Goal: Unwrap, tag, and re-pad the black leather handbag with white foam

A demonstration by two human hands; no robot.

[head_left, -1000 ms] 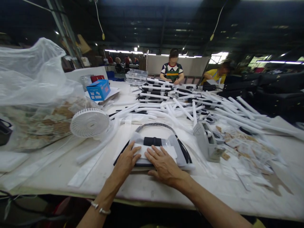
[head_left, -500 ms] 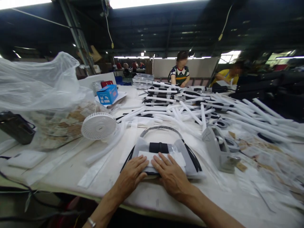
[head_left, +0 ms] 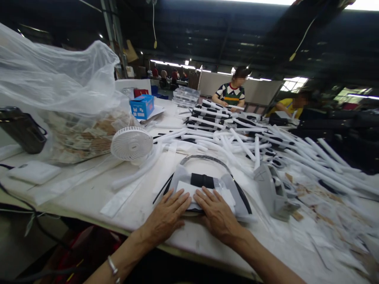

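Observation:
A flat bag-like item lies on the table in front of me, with grey-white wrapping [head_left: 241, 197], a black band [head_left: 202, 180] across its upper middle and a dark curved handle [head_left: 207, 157] arching behind it. White sheet material [head_left: 227, 197] covers its front part. My left hand [head_left: 170, 213] rests flat on the left side of the white sheet, fingers stretched out. On the right side of the same sheet my right hand [head_left: 217, 215] lies palm down, its fingers spread. Both thumbs sit near the item's front edge.
A white fan [head_left: 132, 144], a blue box [head_left: 142, 106] and a large plastic bag [head_left: 83, 134] are on the left. White-wrapped strips [head_left: 237, 146] pile up behind. A grey tape dispenser [head_left: 272, 193] stands right. Beyond the pile a person [head_left: 231, 94] handles strips.
The view has tilted and shifted. My left hand's fingers have slid slightly on the white sheet, and both hands stay on the item. The person at the back has moved their hands.

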